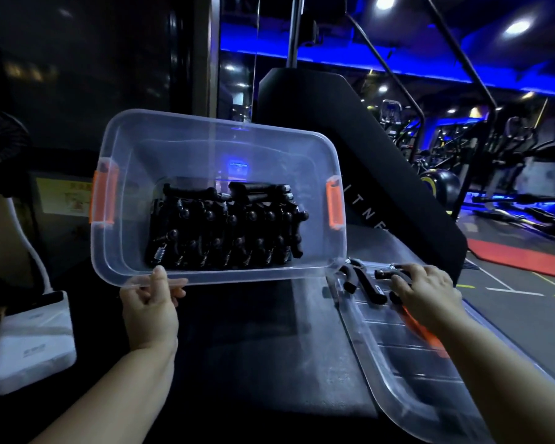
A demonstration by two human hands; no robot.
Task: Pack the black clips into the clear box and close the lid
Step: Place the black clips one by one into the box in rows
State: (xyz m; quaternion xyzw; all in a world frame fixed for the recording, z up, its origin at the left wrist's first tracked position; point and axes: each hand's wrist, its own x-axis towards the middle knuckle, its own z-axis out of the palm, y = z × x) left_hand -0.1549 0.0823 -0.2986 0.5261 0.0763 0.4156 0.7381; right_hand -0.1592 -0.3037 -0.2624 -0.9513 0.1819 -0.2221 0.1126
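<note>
A clear box with orange latches on both ends is tilted toward me. Several black clips with metal springs lie packed in rows on its bottom. My left hand pinches the box's near rim at the left. The clear lid lies flat to the right of the box. On the lid's far end lie loose black clips. My right hand rests over them, its fingers curled round one black clip.
A white box with a white cable sits at the left on the dark surface. A black padded gym machine rises right behind the box. Exercise machines and a red floor mat stand further right.
</note>
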